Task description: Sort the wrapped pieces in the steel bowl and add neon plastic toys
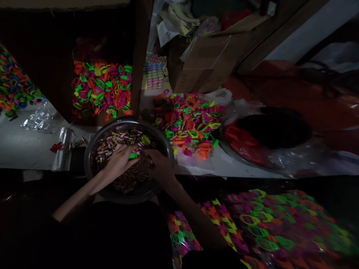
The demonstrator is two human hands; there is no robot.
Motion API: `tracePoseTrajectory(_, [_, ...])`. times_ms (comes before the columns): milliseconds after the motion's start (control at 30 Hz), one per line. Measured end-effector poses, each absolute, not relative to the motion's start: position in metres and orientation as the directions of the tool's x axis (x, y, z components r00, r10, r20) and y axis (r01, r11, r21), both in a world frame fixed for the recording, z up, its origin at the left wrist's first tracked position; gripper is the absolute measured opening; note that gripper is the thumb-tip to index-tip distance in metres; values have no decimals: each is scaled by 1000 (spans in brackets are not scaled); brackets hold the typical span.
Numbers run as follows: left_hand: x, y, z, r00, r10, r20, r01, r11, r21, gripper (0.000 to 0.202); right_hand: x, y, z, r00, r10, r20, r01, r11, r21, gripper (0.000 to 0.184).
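Over a steel bowl [89,162] at the table's near edge, left hand [119,159] and right hand [162,167] close on a green piece [133,155] (amid wrapped candies [113,141]), mid-assembly; joining needs steady alignment.

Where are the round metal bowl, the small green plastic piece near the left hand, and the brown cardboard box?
Round metal bowl [90,154]: head view, bare left rim.
Small green plastic piece [133,156]: head view, its middle.
Brown cardboard box [204,65]: head view, front wall.

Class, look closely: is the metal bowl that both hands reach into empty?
No. The metal bowl holds many small wrapped pieces, and the left hand and right hand rest among them.
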State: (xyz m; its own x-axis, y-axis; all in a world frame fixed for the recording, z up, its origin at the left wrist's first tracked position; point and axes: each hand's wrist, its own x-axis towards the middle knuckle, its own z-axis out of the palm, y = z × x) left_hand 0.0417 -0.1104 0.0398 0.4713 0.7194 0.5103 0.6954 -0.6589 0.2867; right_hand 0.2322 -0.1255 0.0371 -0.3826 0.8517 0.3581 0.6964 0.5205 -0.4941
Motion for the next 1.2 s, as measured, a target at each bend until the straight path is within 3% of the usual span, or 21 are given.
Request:
tracePoseTrajectory(267, [35, -106, 34, 646, 585, 490, 666, -746, 12, 20, 229, -124, 54, -481, 846, 230, 736, 532, -419, 37])
tracePoseTrajectory(567, [32, -110, 37, 671, 590, 450, 682, -729, -61, 17, 239, -120, 43, -605, 770, 202, 637, 621, -457, 45])
tracePoseTrajectory(733, [33, -112, 37, 710, 659, 247, 652, -748, 125, 22, 243, -124, 30, -583, 804, 118, 636, 542, -549, 40])
tracePoseTrajectory(867, [33, -101, 37, 754, 650, 94, 536, -692, 484, 25, 260, -126, 38, -610, 793, 12, 573, 451, -684, 29])
tracePoseTrajectory(967, [34, -72, 27, 687, 721, 89, 482, -544, 687, 31, 287, -115, 46, -684, 729, -7, 418, 384, -823, 19])
tracePoseTrajectory(1033, [40, -46, 14, 564, 813, 143, 530, -490, 692, 34, 308, -100, 46, -481, 872, 94, 400, 313, -862, 16])
tracePoseTrajectory(1067, [46, -33, 6, 531, 830, 174, 558, -496, 665, 33, 317, -91, 43, -208, 959, 192, 415, 264, -871, 19])
tracePoseTrajectory(1133, [59, -11, -11, 544, 807, 230, 607, -568, 556, 31, 330, -75, 36, 296, 893, 338, 427, 193, -883, 21])
tracePoseTrajectory(1200, [74, 5, -25, 627, 743, 234, 634, -661, 400, 31, 335, -65, 25, 475, 804, 357, 416, 152, -897, 24])
